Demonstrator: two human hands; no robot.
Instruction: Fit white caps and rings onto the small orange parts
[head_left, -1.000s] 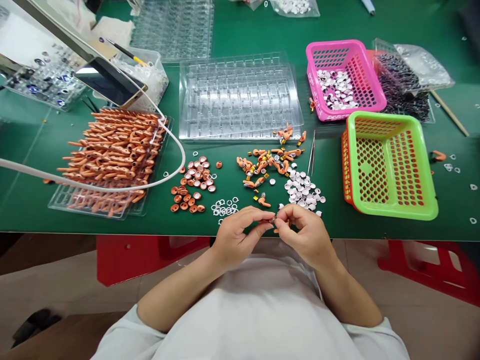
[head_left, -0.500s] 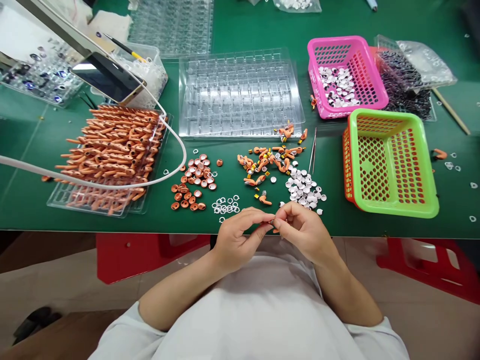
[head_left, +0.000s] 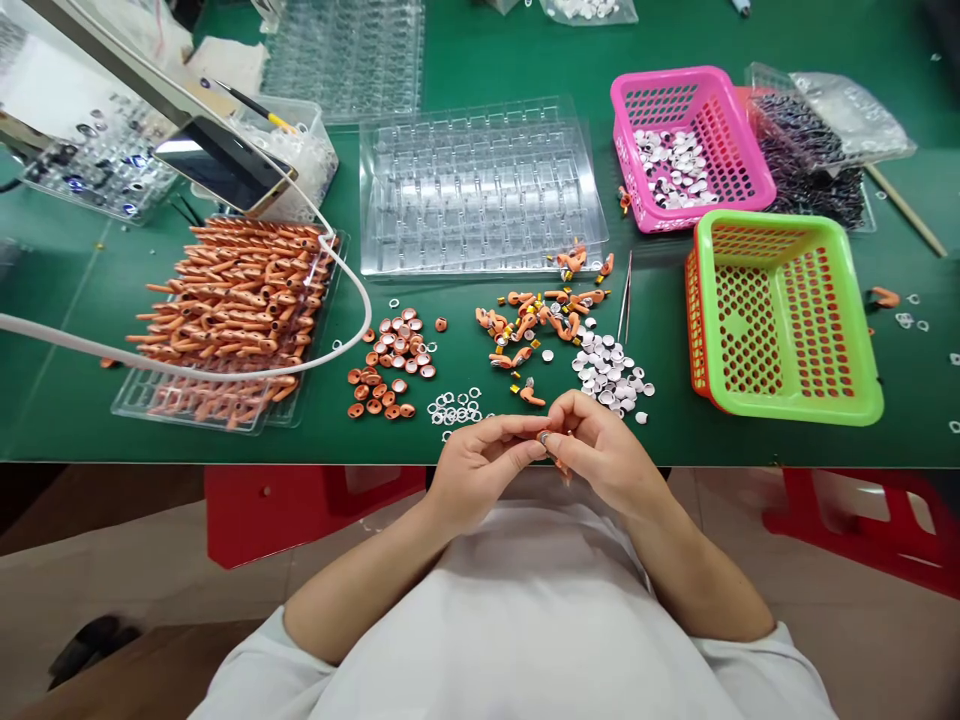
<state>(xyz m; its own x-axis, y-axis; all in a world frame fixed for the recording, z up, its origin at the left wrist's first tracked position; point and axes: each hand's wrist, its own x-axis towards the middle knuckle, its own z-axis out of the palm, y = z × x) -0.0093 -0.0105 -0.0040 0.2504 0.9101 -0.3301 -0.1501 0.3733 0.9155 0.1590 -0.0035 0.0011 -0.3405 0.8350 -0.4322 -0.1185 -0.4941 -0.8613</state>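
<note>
My left hand [head_left: 476, 470] and my right hand [head_left: 611, 455] meet at the table's front edge, thumbs and fingertips pinched together. Between them is a small orange earphone shell [head_left: 562, 466] with a silvery round end; the fingers cover most of it. Just beyond my hands lie loose orange earphone shells [head_left: 525, 322] with yellow tabs. White round discs [head_left: 611, 372] are heaped behind my right hand. White rings [head_left: 454, 408] lie behind my left hand, and orange round caps [head_left: 390, 350] are farther left.
Tweezers [head_left: 625, 300] lie by the discs. Clear trays [head_left: 480, 190] sit mid-table. At right stand a green basket [head_left: 859, 330] and a pink basket [head_left: 626, 150] holding discs. Stacked orange shells [head_left: 240, 300], a phone [head_left: 225, 165] and a white cable [head_left: 360, 290] occupy the left.
The earphone shell has turned between my fingers, so its silvery end and orange body show more. Both hands stay at the table edge; the view has shifted slightly.
</note>
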